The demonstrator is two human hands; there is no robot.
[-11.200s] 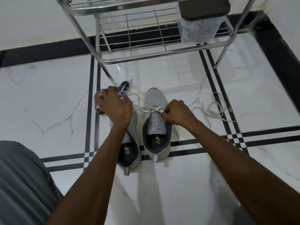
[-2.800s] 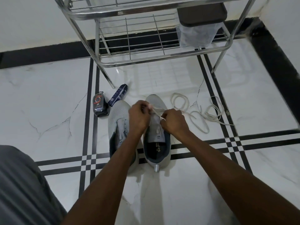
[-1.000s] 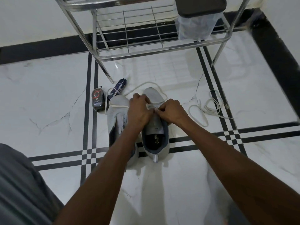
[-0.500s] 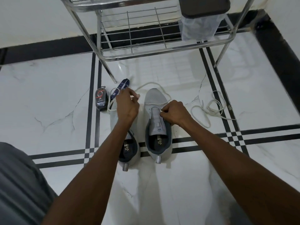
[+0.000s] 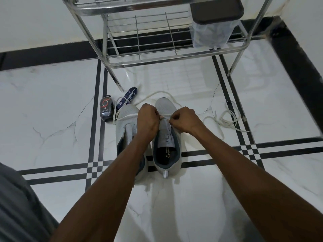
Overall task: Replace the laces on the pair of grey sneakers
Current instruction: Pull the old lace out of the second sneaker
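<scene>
Both hands work over the right grey sneaker [image 5: 166, 137]: the left hand [image 5: 148, 119] and right hand [image 5: 185, 119] each pinch the white lace [image 5: 157, 94] between them, above its tongue. The left sneaker [image 5: 126, 123] lies under the left wrist. Beyond the right hand, a clear container [image 5: 211, 31] on the metal rack [image 5: 157, 58] holds something dark, unclear what.

A: what's the person wearing, any sleeves?

B: nope, both forearms are bare up to the frame edge. left hand [image 5: 148, 117] and right hand [image 5: 185, 119] have no rings, watch or gloves. just some grey fabric [image 5: 19, 206] bottom left, probably trousers or shorts.
</scene>
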